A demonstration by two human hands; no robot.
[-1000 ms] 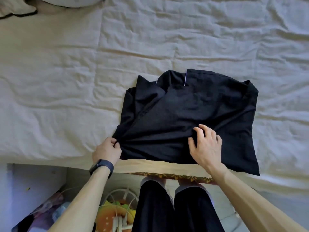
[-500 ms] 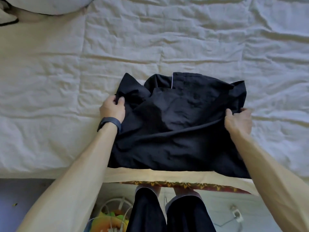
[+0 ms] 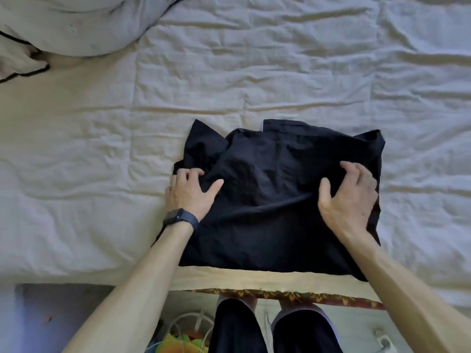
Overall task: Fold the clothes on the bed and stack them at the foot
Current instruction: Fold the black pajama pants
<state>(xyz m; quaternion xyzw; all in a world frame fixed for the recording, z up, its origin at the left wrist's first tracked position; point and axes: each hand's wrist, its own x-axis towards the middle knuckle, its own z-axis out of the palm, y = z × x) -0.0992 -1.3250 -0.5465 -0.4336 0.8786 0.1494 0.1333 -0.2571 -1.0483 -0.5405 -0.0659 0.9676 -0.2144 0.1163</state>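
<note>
A black garment (image 3: 275,200) lies folded into a rough square near the front edge of the bed (image 3: 76,200), with a thin white stripe showing at its far edge. My left hand (image 3: 190,192), a dark watch on its wrist, rests palm down on the garment's left side with the fingers at a bunched fold there. My right hand (image 3: 349,197) hovers over the right side, fingers loosely bent and spread, holding nothing.
A grey pillow (image 3: 76,24) lies at the far left corner of the wrinkled cream sheet. Below the bed's front edge are my legs in dark trousers (image 3: 270,329), a white wire fan guard (image 3: 188,324) and a plug on the floor (image 3: 382,340).
Both hands carried the near half of the garment away from me and laid it over the far half. They let go of the edges and now rest on top.
</note>
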